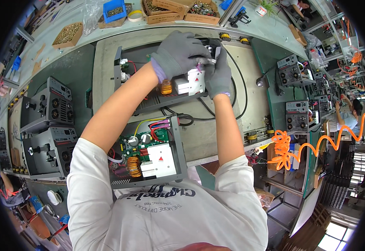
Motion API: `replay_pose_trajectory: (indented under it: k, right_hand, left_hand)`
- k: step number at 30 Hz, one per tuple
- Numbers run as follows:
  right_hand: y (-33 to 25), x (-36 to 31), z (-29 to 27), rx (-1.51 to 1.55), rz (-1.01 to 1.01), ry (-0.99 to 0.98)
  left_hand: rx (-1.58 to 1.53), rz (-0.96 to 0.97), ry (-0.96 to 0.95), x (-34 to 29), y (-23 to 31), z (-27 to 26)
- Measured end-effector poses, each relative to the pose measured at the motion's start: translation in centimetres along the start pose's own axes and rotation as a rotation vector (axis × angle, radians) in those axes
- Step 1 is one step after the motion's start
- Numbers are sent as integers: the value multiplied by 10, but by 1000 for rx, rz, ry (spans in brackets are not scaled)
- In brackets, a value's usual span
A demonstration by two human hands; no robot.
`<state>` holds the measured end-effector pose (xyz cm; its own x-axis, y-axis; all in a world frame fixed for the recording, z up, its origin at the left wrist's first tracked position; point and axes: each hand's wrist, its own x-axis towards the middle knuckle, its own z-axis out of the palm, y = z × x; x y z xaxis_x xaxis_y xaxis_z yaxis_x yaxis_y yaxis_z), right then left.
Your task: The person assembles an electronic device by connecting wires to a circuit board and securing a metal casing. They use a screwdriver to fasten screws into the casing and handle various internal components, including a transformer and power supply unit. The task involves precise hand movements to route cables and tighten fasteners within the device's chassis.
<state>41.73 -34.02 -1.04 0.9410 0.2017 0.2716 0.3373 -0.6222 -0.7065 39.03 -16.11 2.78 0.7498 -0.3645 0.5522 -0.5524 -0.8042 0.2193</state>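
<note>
Upper centre of the frame: an open dark-grey casing [165, 101] with copper coil [166, 87] and white, red-triangled plate [196, 81]. Toward its right end, the gloved left hand [178, 54] and right hand [219, 76] meet; whether either grip pinches anything, I cannot tell.

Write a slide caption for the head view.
Gloved left hand and right hand at the right end of an open chassis, a second chassis nearer the body.

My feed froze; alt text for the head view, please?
A person's gray-gloved left grip and right grip work close together over the right end of an open welding-machine chassis. A second open chassis, with a copper-colored coil, lies nearer the person's body.
</note>
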Motion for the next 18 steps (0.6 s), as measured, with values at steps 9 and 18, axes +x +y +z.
replay_pose_trajectory:
  k: [9,18]
  right_hand:
    - [-11,33,5,-108,74,-10]
    - [0,36,13,-100,89,14]
  left_hand:
    - [324,-191,101,4,-17,10]
    - [373,-248,122,7,-13,19]
